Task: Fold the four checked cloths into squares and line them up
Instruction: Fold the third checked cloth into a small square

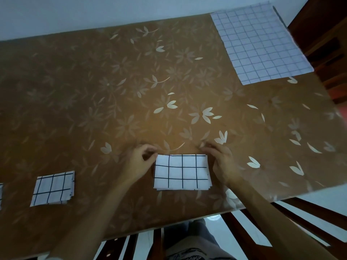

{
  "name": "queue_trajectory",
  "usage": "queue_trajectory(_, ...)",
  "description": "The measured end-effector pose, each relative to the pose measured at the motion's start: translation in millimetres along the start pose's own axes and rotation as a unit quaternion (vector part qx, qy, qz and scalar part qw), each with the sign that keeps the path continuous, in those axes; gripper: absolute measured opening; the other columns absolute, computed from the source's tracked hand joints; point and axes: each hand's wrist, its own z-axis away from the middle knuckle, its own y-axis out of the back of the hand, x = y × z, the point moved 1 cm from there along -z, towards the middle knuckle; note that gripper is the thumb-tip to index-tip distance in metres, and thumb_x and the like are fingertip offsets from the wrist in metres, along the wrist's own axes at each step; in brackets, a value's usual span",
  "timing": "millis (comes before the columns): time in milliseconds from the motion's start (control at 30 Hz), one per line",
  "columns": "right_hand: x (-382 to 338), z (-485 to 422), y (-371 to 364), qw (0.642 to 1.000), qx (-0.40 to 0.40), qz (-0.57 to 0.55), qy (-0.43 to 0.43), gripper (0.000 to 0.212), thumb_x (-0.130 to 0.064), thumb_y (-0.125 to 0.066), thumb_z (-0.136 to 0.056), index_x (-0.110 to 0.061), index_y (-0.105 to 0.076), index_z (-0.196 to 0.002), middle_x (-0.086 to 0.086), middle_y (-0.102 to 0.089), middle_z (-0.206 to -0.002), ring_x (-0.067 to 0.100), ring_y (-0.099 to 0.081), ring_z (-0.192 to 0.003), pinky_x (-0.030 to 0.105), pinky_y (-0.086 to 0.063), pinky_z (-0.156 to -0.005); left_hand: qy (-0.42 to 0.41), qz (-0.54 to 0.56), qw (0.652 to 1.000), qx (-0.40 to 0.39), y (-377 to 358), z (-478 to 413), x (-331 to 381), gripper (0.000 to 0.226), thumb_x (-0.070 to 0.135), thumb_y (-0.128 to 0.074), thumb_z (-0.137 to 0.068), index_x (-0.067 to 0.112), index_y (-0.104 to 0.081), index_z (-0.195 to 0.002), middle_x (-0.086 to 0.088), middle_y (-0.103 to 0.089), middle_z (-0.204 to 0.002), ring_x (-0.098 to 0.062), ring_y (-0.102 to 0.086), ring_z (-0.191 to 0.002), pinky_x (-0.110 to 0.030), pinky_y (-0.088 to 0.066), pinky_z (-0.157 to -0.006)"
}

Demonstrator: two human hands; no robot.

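Progress of the fold, head view. Of the four cloths, one folded cloth point(53, 188) lies finished at 8 o'clock on the tabletop point(112, 91). A strip of checked cloth point(1, 194), cut off by the frame at 9 o'clock, is probably another. The centre cloth point(182, 172) lies at 6 o'clock near the front edge, already reduced to a small layered packet. Its outline is wider than deep, with the long axis running 9 to 3 o'clock and the stacked layer edges showing at its near and right sides; one more fold is probably needed to make it square. The unfolded cloth point(262, 44) lies flat at 1 o'clock, well apart and untouched. The left hand point(139, 162) has its fingers point(148, 148) curled, thumb and forefinger pinching the packet's far-left corner. The right hand point(219, 162) sits at the far-right corner with bent, blurred fingers; whether it holds the cloth cannot be told. Lining up remains.
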Motion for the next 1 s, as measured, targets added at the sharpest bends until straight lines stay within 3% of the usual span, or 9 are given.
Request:
queue_trajectory(100,-25,10,9,0.997,0.034,0.052,0.037,0.051,0.002,-0.05,-0.08,-0.017,-0.066,-0.125,0.002,-0.058,-0.138,0.024,-0.057,-0.115,0.043,-0.045,-0.096,-0.116,-0.155,0.98,0.053,-13,14,6,0.02,0.02,-0.065,-0.092,0.02,-0.067,-0.112,0.004,-0.06,-0.114,-0.013,-0.056,-0.106,-0.03,-0.047,-0.091)
queue_trajectory(233,-60,28,-19,0.988,-0.038,0.093,0.119,0.041,-0.021,-0.055,-0.092,-0.013,-0.06,-0.132,0.007,-0.054,-0.144,0.023,-0.054,-0.125,0.039,-0.047,-0.1,-0.263,-0.256,0.93,0.032,-44,32,-2,0.025,0.018,-0.062,-0.094,0.01,-0.065,-0.118,-0.008,-0.059,-0.127,-0.026,-0.054,-0.117,-0.042,-0.046,-0.098)
queue_trajectory(367,-59,29,-56,0.975,-0.118,0.153,0.108,0.061,-0.047,-0.033,-0.098,-0.008,-0.051,-0.142,0.011,-0.043,-0.154,0.025,-0.045,-0.14,0.041,-0.034,-0.112,-0.235,-0.291,0.927,0.021,-57,34,-24,0.031,0.029,-0.06,-0.095,0.01,-0.065,-0.12,-0.01,-0.059,-0.134,-0.028,-0.054,-0.123,-0.048,-0.045,-0.103)
queue_trajectory(600,-41,21,-66,0.962,-0.154,0.187,0.13,0.063,-0.038,-0.031,-0.102,-0.008,-0.017,-0.156,0.011,-0.013,-0.164,0.024,-0.013,-0.151,0.044,-0.009,-0.122,-0.234,-0.364,0.901,-0.017,-73,32,-15,0.053,0.037,-0.041,-0.1,0.008,-0.049,-0.144,-0.013,-0.044,-0.153,-0.026,-0.041,-0.142,-0.046,-0.025,-0.116)
queue_trajectory(667,-43,19,-64,0.962,-0.155,0.187,0.124,0.066,-0.038,-0.031,-0.1,-0.008,-0.017,-0.157,0.011,-0.013,-0.165,0.025,-0.01,-0.152,0.045,-0.004,-0.125,-0.223,-0.38,0.897,-0.03,-78,34,-16,0.056,0.038,-0.037,-0.102,0.008,-0.04,-0.15,-0.013,-0.036,-0.158,-0.025,-0.033,-0.147,-0.046,-0.022,-0.118)
queue_trajectory(800,-66,17,-64,0.967,-0.127,0.189,0.113,0.064,-0.036,-0.03,-0.095,-0.008,-0.026,-0.153,0.011,-0.02,-0.162,0.025,-0.016,-0.151,0.048,-0.008,-0.119,-0.187,-0.388,0.901,-0.049,-83,38,-19,0.058,0.038,-0.033,-0.103,0.008,-0.032,-0.153,-0.012,-0.028,-0.162,-0.025,-0.023,-0.151,-0.047,-0.02,-0.12)
queue_trajectory(1000,-60,21,-76,0.972,-0.152,0.155,0.086,0.064,-0.036,-0.03,-0.101,-0.009,-0.016,-0.157,0.007,-0.01,-0.166,0.02,-0.004,-0.153,0.043,-0.007,-0.121,-0.172,-0.379,0.906,-0.071,-78,38,-20,0.063,0.045,-0.028,-0.103,0.013,-0.022,-0.157,-0.008,-0.014,-0.166,-0.022,-0.012,-0.154,-0.045,-0.015,-0.123)
